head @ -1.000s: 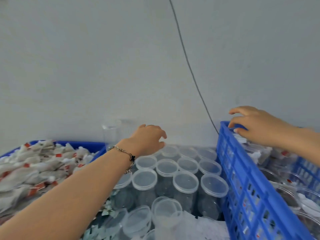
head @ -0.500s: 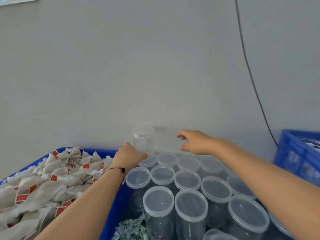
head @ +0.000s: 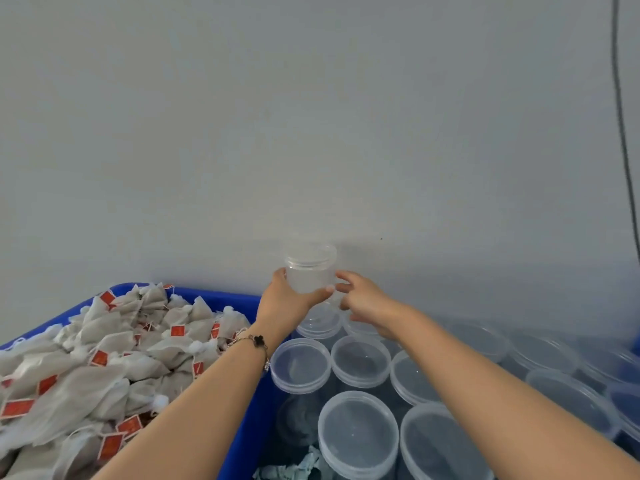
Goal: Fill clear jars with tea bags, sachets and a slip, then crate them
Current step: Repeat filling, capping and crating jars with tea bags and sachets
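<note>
- I see the clear jar [head: 310,268] upright, its long axis vertical and its lid on top, raised above the rows of other jars and close in front of the grey wall [head: 242,133].
- My left hand [head: 289,299] grasps this jar from the left and below, thumb and fingers curled round its lower body.
- My right hand [head: 363,299] is at the jar's right side with fingertips touching or almost touching it; I cannot tell whether it truly grips, as the fingers look loosely spread.
- One jar is lifted; beneath and to the right stand the lidded empty jars [head: 358,434], all upright with lids facing up. I count roughly a dozen in view, but those at the right edge blur together, so the exact number is unclear.
- On the left, a blue tub [head: 242,427] is heaped with tea bags [head: 86,375], pale pouches with red tags, too many and too tangled to count.
- One bracelet [head: 254,342] with a dark charm sits on my left wrist.
- One black cable [head: 623,133] hangs down the wall at the far right.
- Pale green paper scraps [head: 294,469] lie at the bottom edge, between the tub and the jars.
</note>
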`<move>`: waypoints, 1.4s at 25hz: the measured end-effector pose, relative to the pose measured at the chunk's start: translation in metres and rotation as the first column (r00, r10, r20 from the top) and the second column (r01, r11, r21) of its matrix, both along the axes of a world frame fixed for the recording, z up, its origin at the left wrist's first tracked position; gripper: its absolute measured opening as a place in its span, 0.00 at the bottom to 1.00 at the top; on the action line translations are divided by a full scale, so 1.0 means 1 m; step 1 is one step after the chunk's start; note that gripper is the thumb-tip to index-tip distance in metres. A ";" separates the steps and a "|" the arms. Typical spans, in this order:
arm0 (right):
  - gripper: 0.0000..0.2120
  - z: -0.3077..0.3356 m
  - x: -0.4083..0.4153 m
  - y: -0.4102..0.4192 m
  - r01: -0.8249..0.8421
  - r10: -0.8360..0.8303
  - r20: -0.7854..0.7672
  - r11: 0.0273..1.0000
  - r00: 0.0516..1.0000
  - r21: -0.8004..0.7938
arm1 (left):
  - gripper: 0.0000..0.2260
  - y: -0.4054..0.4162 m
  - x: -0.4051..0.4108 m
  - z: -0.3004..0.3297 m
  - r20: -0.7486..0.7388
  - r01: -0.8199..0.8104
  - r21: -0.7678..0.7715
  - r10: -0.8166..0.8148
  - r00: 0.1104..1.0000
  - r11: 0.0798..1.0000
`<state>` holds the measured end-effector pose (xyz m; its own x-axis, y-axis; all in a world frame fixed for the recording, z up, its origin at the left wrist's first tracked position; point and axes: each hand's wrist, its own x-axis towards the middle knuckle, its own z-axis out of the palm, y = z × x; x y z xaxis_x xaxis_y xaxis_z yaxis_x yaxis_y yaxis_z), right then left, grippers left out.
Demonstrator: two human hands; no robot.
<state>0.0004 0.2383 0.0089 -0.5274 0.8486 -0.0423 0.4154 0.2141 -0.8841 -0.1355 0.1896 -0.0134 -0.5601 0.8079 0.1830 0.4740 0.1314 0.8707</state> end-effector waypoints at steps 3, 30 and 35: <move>0.28 0.017 0.021 -0.038 0.040 -0.043 -0.128 0.999 0.991 -0.022 | 0.42 -0.029 0.010 0.024 -0.005 0.002 0.030 -0.002 1.000 1.000; 0.31 0.016 0.199 -0.350 0.057 -0.057 -0.005 0.978 0.998 0.202 | 0.38 -0.344 0.187 -0.006 -0.679 0.311 0.348 0.009 0.734 0.885; 0.33 0.027 0.217 -0.344 -0.363 0.140 0.446 0.807 0.884 0.465 | 0.40 -0.349 0.173 -0.010 -0.392 0.516 0.003 -0.473 0.789 0.857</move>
